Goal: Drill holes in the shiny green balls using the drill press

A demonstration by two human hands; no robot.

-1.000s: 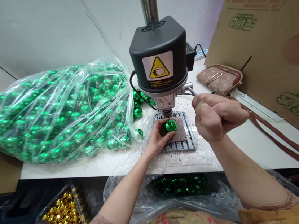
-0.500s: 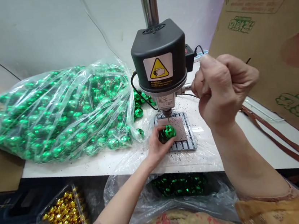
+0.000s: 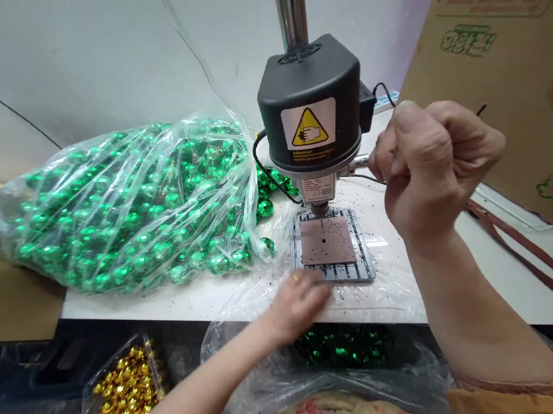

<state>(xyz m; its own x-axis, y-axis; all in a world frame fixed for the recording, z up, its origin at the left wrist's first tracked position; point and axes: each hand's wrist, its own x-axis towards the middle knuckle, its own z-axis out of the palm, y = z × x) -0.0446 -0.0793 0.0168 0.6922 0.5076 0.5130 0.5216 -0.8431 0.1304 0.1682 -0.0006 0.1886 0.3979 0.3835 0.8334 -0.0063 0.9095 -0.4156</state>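
Under the drill press [image 3: 312,105], the brown pad [image 3: 337,250] now shows its small dark hole, where a green ball was held moments ago; this suggests that piece has left the drilling spot. The left hand [image 3: 301,303] has drawn back toward the person and hangs blurred, palm down, near the table's front edge [image 3: 390,310], above the dark green balls [image 3: 347,346] below. Its fingers are too smeared to tell whether they are spread or pinching something, and where the green ball now is cannot be told. The right hand [image 3: 426,172] stays raised, curled in a fist around the end of the feed lever [image 3: 362,161], higher than a second earlier, which suggests the bit is lifted.
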